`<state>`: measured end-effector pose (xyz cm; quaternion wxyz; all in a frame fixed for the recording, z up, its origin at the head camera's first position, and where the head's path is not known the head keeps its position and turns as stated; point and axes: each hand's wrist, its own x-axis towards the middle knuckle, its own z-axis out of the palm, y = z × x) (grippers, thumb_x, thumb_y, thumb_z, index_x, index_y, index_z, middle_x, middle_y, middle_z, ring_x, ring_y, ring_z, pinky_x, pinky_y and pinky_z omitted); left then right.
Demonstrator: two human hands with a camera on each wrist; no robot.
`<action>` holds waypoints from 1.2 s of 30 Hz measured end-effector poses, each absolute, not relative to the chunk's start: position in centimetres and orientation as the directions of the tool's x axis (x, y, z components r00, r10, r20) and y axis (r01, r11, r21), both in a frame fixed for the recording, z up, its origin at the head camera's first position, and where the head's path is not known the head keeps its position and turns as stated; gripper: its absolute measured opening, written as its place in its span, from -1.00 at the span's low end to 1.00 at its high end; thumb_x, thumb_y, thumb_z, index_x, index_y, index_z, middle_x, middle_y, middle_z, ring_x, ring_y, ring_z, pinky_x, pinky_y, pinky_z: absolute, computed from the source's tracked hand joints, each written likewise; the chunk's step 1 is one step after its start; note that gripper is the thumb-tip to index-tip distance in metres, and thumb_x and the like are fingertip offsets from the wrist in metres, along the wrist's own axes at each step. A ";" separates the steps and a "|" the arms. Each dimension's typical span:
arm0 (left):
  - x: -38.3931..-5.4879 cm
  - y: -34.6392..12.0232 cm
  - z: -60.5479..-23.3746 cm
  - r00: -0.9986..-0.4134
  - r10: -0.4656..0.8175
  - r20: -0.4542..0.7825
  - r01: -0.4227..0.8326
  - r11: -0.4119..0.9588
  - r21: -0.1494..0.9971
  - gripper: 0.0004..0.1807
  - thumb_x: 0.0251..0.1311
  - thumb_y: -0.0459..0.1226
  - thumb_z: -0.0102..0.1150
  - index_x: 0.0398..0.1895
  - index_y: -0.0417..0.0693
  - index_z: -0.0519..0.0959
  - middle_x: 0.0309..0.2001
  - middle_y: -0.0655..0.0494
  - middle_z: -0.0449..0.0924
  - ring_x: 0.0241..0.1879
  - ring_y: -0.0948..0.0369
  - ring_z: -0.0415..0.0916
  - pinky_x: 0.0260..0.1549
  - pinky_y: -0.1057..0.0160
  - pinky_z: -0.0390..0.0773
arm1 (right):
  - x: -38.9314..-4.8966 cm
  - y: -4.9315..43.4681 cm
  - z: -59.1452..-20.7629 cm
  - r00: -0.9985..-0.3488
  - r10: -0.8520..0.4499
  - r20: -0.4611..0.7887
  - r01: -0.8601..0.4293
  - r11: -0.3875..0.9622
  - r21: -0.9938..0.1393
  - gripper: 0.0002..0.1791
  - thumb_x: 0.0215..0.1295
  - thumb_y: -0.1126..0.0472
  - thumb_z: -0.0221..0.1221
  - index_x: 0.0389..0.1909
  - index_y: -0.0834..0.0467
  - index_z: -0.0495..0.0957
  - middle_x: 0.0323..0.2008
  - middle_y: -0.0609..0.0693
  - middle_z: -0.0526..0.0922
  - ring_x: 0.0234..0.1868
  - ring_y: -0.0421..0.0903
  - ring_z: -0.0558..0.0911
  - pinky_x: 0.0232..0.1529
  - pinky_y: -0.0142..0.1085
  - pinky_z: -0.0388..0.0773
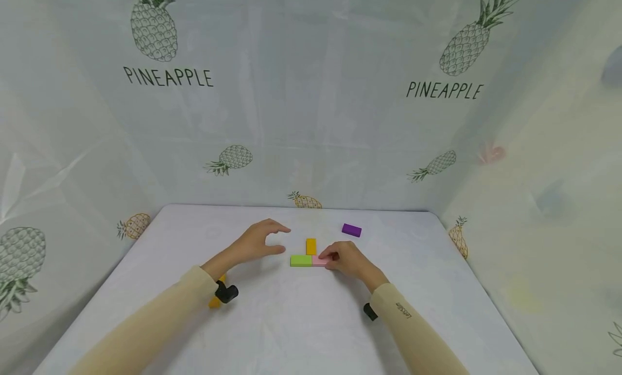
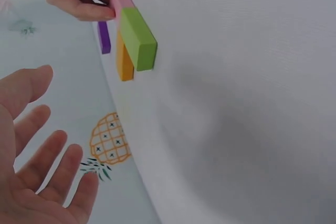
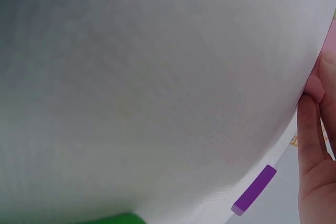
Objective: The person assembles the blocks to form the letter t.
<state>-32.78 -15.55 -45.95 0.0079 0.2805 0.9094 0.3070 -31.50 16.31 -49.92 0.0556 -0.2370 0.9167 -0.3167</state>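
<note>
Hanging all round the scene: pale sheeting [image 1: 311,94] printed with pineapples and the word PINEAPPLE, standing as far, left and right walls. Lying below it: a white table [image 1: 301,321], filling the near half of the head view.

Reaching in from the near edge: two arms in beige sleeves, each wearing a black wrist mount. Hovering left of the blocks, near the table's middle: the left hand [image 1: 257,243], released, fingers spread and loosely arched, thumb and forefinger apart, grasping nothing; showing the same in the left wrist view [image 2: 37,156], palm bare and fingers fanned. Pinching the pink block [image 1: 319,260] at its right end: the right hand [image 1: 347,259], fingers curled down round it against the tabletop.

Lying flat at the table's middle: a green block [image 1: 301,260], touching the pink block end to end, the pink one on its right. Lying just beyond their joint: an orange block [image 1: 311,246], pointing away to the far side, touching or nearly touching them; which of the two, not clear. Lying well apart, farther and to the right: a purple block [image 1: 351,230]. Peeking out under the left forearm, near and left: a small orange-yellow object [image 1: 216,299], mostly hidden, kind not clear.
</note>
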 end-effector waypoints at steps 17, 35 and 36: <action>-28.8 -20.1 -46.6 -0.873 0.442 0.205 0.480 0.707 0.519 -0.29 0.26 -0.06 0.53 0.48 0.10 0.53 0.43 0.03 0.51 0.44 -0.09 0.41 0.37 -0.29 0.46 | -31.5 16.5 -50.2 -0.879 -0.473 0.056 -0.403 0.675 -0.618 -0.74 0.30 0.36 0.45 -0.05 0.05 0.82 -0.08 -0.11 0.78 -0.09 -0.17 0.60 -0.02 -0.30 0.64; -24.4 -25.6 -47.6 -0.898 0.387 0.210 0.438 0.737 0.515 -0.18 0.20 -0.01 0.57 0.52 0.11 0.48 0.50 -0.04 0.42 0.46 -0.19 0.34 0.31 -0.41 0.44 | -31.8 16.7 -50.7 -0.877 -0.477 0.062 -0.413 0.679 -0.608 -0.73 0.30 0.34 0.46 -0.02 0.02 0.82 -0.07 -0.13 0.77 -0.14 -0.18 0.58 -0.07 -0.34 0.62; -24.2 -25.8 -47.7 -0.900 0.383 0.209 0.435 0.740 0.513 -0.18 0.19 -0.02 0.58 0.52 0.11 0.48 0.49 -0.04 0.42 0.46 -0.19 0.35 0.30 -0.41 0.45 | -31.8 16.6 -50.7 -0.877 -0.477 0.061 -0.412 0.679 -0.608 -0.73 0.30 0.34 0.46 -0.02 0.02 0.82 -0.07 -0.13 0.77 -0.14 -0.18 0.58 -0.07 -0.34 0.62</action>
